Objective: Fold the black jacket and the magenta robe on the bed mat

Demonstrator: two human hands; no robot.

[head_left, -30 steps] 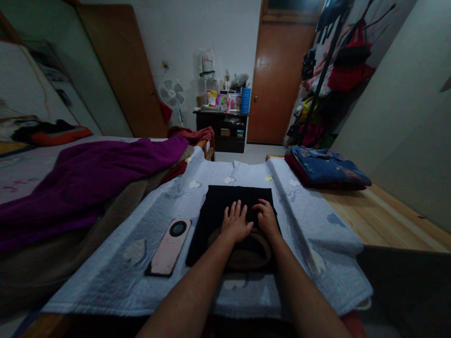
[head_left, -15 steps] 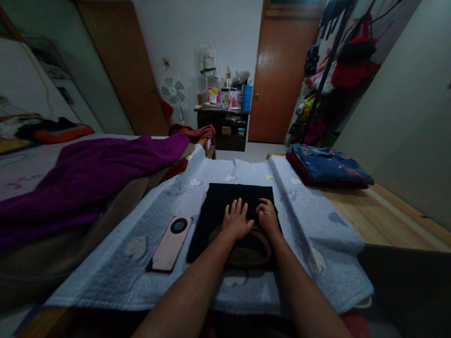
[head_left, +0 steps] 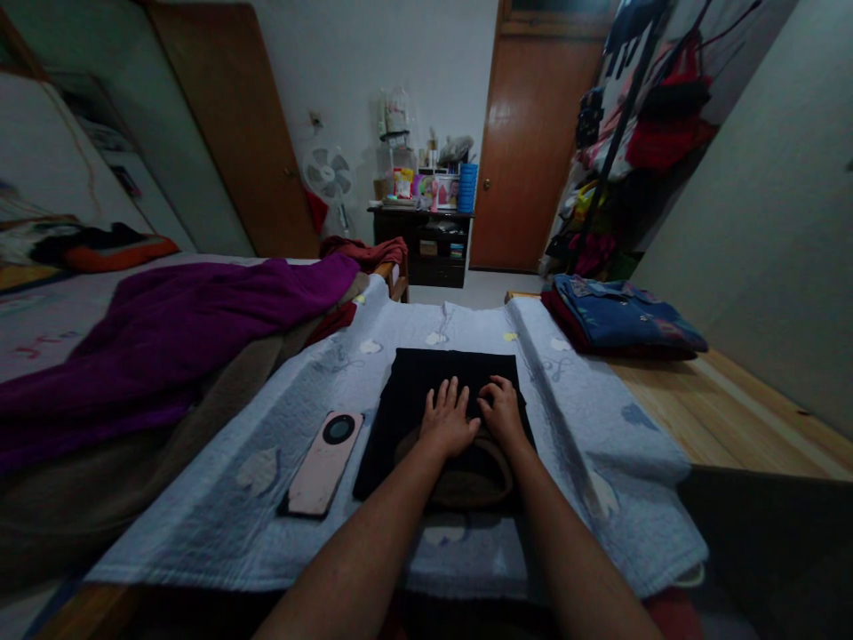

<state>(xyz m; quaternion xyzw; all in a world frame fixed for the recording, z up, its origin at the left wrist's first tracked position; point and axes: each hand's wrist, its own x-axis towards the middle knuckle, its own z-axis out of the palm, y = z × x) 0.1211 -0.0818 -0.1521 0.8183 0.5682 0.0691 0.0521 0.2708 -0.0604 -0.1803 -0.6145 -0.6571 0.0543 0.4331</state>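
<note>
A folded black shirt [head_left: 413, 382] lies on a pale blue-grey quilted cloth, its rounded brownish neckline [head_left: 476, 489] towards me. My left hand [head_left: 448, 420] rests palm down on the middle of the shirt with fingers spread. Just right of it, my right hand [head_left: 501, 409] touches the shirt's right part, fingers loosely bent and apart, holding nothing I can see. My forearms cover some of the shirt's near side. To the left lies a pink phone [head_left: 318, 476] with a big round black camera ring, back side up.
The quilted cloth [head_left: 573, 507] covers the surface before me. A folded blue denim garment [head_left: 619, 311] sits on dark red cloth on the wooden board [head_left: 726, 400] at right. A purple blanket [head_left: 193, 320] lies at left. Farther back stand a fan [head_left: 328, 173] and a dark cabinet [head_left: 419, 244].
My right hand has shifted slightly left, nearer my left hand, and its fingers have loosened a little. My left hand stays flat on the shirt.
</note>
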